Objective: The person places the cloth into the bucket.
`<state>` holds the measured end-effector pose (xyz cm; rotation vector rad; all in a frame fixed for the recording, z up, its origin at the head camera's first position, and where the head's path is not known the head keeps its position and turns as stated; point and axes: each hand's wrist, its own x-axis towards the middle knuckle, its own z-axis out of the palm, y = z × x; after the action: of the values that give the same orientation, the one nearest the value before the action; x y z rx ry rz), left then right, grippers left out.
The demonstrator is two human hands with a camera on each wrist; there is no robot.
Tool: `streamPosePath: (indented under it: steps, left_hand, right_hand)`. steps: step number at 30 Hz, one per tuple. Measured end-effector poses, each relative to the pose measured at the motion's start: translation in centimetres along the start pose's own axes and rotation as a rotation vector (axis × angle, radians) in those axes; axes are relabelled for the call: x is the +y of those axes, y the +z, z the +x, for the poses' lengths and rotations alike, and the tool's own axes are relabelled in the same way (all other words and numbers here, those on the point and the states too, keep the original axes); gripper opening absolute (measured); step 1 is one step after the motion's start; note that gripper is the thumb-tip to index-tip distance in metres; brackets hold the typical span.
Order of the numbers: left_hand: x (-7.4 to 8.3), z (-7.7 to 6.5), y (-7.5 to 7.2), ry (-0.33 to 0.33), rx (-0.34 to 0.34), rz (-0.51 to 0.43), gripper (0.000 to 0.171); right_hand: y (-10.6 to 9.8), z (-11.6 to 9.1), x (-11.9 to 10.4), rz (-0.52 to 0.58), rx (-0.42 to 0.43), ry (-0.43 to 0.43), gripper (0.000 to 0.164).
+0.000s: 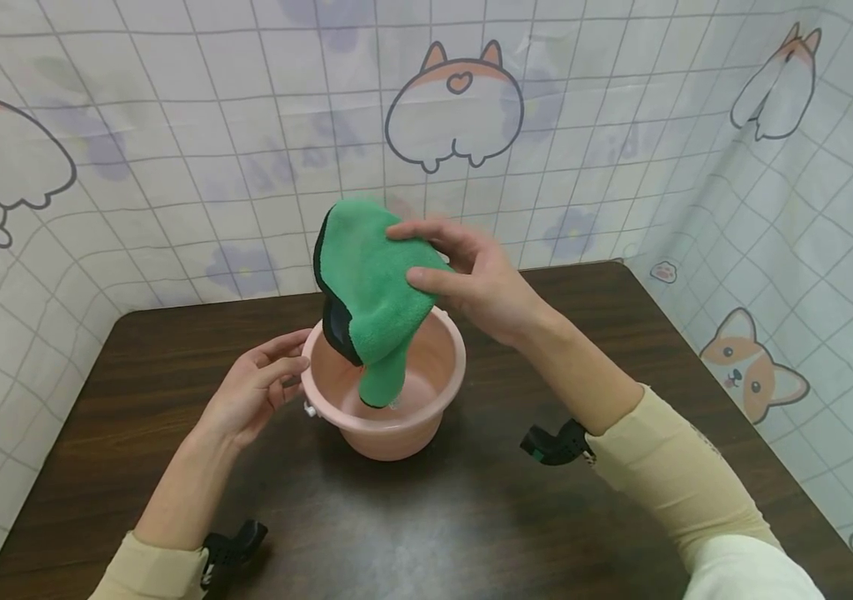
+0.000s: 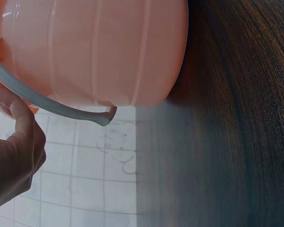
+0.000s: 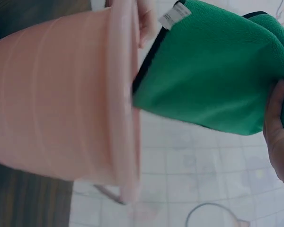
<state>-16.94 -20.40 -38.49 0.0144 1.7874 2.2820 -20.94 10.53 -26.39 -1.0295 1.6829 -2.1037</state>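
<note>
A green cloth [image 1: 377,267] with black edging hangs from my right hand [image 1: 482,283], pinched between thumb and fingers. Its lower end dips inside the mouth of a pink bucket [image 1: 391,442], which stands upright on the table. My left hand [image 1: 257,385] holds the bucket's rim at the left, thumb on the near side. In the left wrist view a grey handle [image 2: 61,109] hangs along the bucket's side, close to those fingers. A white label [image 3: 175,15] shows on the cloth's edge in the right wrist view. What lies at the bucket's bottom is hard to make out.
The dark wooden table [image 1: 172,392] ends against a white gridded wall covering [image 1: 284,167] with dog drawings, which also runs along the right side. Black devices, one at the left wrist [image 1: 235,543] and one at the right [image 1: 556,443], jut out over the table.
</note>
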Motion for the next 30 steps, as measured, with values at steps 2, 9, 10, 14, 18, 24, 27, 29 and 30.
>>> streamPosePath:
  steps: [2,9,10,14,18,24,27,29,30]
  left_hand:
    - [0.0,0.0,0.0,-0.001,0.001,0.002,0.054]
    - [0.1,0.0,0.0,-0.001,0.009,0.005,0.056]
    - [0.0,0.0,0.0,-0.001,0.008,0.005,0.056]
    - [0.0,0.0,0.1,0.000,0.014,0.000,0.054]
    - [-0.1,0.1,0.1,0.005,0.017,0.000,0.054]
    - [-0.1,0.0,0.1,0.007,0.015,0.004,0.054]
    - [-0.1,0.0,0.1,0.008,0.015,0.009,0.053]
    - [-0.1,0.0,0.1,0.010,0.014,0.010,0.053]
    - [-0.1,0.0,0.0,0.011,0.013,0.010,0.053]
  right_hand:
    - [-0.3,-0.1,0.5,-0.027,0.003,0.024,0.040]
    - [-1.6,-0.7,2.2,-0.178,0.003,0.135,0.044]
    - [-1.7,-0.8,2.4,-0.200,0.004,0.147,0.044]
    - [-1.9,-1.1,3.3,-0.235,0.008,0.166,0.042]
    - [-2.0,-1.4,3.8,-0.251,0.013,0.177,0.040]
    - [-2.2,-1.8,4.7,-0.272,0.018,0.203,0.037]
    - [-2.3,-2.0,5.0,-0.294,0.015,0.215,0.036]
    - [-2.3,-2.1,5.2,-0.304,0.010,0.220,0.034]
    - [-2.3,-2.1,5.3,-0.306,0.008,0.223,0.034]
